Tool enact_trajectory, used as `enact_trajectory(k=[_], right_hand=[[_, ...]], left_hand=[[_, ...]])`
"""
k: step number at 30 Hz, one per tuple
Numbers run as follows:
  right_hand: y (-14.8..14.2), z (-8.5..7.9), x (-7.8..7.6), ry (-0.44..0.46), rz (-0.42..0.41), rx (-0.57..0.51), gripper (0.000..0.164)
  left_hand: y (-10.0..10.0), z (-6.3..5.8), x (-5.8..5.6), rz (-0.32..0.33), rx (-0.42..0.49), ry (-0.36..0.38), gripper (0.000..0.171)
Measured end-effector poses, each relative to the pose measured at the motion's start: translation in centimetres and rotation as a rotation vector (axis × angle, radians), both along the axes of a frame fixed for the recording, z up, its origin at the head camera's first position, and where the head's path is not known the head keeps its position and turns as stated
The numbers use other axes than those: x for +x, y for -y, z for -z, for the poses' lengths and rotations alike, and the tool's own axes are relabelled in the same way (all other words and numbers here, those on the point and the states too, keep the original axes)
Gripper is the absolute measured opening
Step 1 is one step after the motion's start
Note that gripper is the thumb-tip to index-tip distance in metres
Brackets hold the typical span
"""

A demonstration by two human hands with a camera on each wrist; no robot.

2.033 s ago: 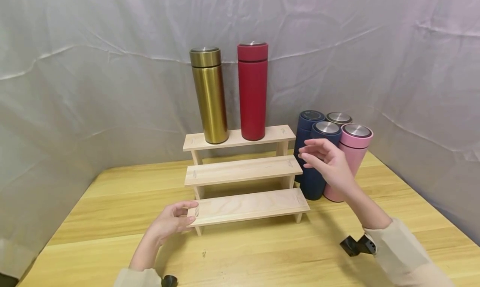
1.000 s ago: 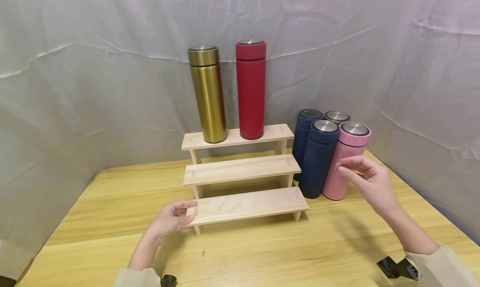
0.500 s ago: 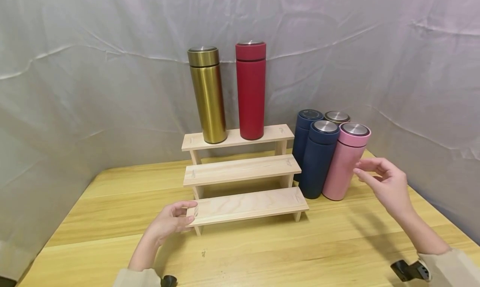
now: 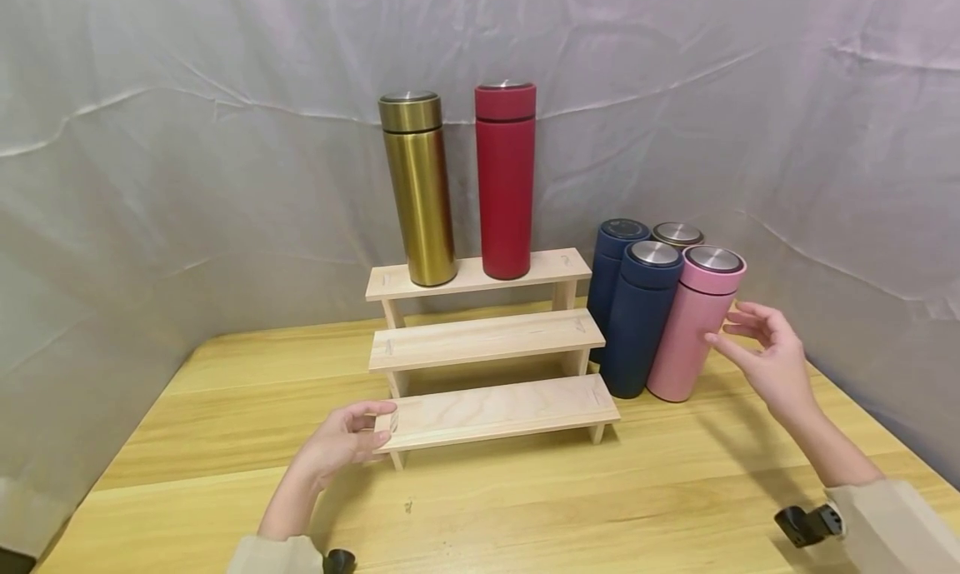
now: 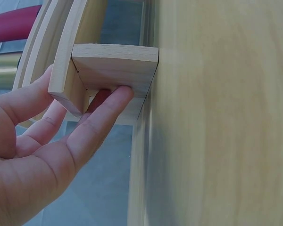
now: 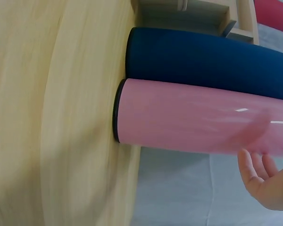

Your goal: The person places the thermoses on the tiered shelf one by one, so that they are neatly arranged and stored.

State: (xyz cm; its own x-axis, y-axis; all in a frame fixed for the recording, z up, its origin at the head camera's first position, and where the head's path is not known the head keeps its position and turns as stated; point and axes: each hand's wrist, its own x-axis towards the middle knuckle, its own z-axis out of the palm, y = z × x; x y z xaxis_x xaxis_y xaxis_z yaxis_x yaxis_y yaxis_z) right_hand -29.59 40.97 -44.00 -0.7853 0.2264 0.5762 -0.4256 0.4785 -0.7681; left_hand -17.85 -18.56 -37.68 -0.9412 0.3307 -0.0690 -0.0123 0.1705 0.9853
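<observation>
My left hand [image 4: 341, 441] pinches the left end of the lowest board of a three-tier wooden shelf stand [image 4: 495, 411], its fingers reaching to the leg in the left wrist view. My right hand [image 4: 772, 361] is at the right side of a pink thermos bottle [image 4: 693, 332], fingers parted and slightly bent, thumb overlapping the bottle's front in the head view. The pink bottle stands upright, close against a navy thermos bottle [image 4: 641, 332]. On the top tier stand a gold thermos bottle [image 4: 422, 199] and a red thermos bottle [image 4: 506, 191].
Another navy bottle [image 4: 609, 266] and a bottle with a silver lid [image 4: 678, 234], mostly hidden, stand behind the front pair, right of the stand. A pale cloth backdrop [image 4: 262, 182] hangs behind the wooden table [image 4: 510, 507].
My right hand has moved from in front of the navy bottle, rightward and down, then to the pink bottle's right side. My left hand stays on the stand; the bottles stand as before.
</observation>
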Motion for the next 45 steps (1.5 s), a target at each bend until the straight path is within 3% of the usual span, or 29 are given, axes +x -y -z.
enact_trajectory(k=[4,14,16,21,23,27,30,36,38,41,45], right_hand=[[0.3,0.1,-0.6,0.024,0.026,0.006,0.070],[1.5,-0.2,-1.4,0.127,-0.020,0.005,0.083],[2.6,-1.6,-0.4,0.163,-0.046,-0.015,0.084],[7.5,-7.4,4.4,0.255,-0.096,0.010,0.081],[9.0,-9.0,5.9,0.268,-0.089,0.052,0.078],[9.9,-9.9,6.6,0.268,-0.072,0.067,0.071],[8.6,-8.5,5.4,0.241,-0.047,0.053,0.068],[3.0,-1.8,0.0,0.165,0.069,0.002,0.062],[1.8,-0.3,-1.3,0.144,0.100,0.011,0.062],[1.0,0.6,-2.0,0.115,0.118,0.020,0.063],[0.8,0.5,-1.8,0.104,0.150,0.043,0.065]], left_hand=[[0.0,-0.1,0.0,0.000,0.011,0.002,0.048],[0.0,-0.1,0.0,0.002,0.010,0.005,0.050],[-0.1,-0.2,0.0,0.001,0.013,0.006,0.049],[-0.1,-0.1,-0.1,-0.004,0.015,0.007,0.049],[-0.1,-0.1,-0.1,-0.003,0.014,0.006,0.049],[-0.1,-0.1,0.0,-0.001,0.012,-0.001,0.048],[-0.1,-0.1,0.0,-0.001,0.010,-0.001,0.048],[0.0,0.0,-0.1,0.013,0.008,-0.003,0.049],[0.0,0.1,-0.2,0.015,0.009,-0.007,0.049],[0.1,0.1,-0.2,0.014,0.007,-0.012,0.049],[0.1,0.0,-0.1,0.011,0.008,-0.008,0.049]])
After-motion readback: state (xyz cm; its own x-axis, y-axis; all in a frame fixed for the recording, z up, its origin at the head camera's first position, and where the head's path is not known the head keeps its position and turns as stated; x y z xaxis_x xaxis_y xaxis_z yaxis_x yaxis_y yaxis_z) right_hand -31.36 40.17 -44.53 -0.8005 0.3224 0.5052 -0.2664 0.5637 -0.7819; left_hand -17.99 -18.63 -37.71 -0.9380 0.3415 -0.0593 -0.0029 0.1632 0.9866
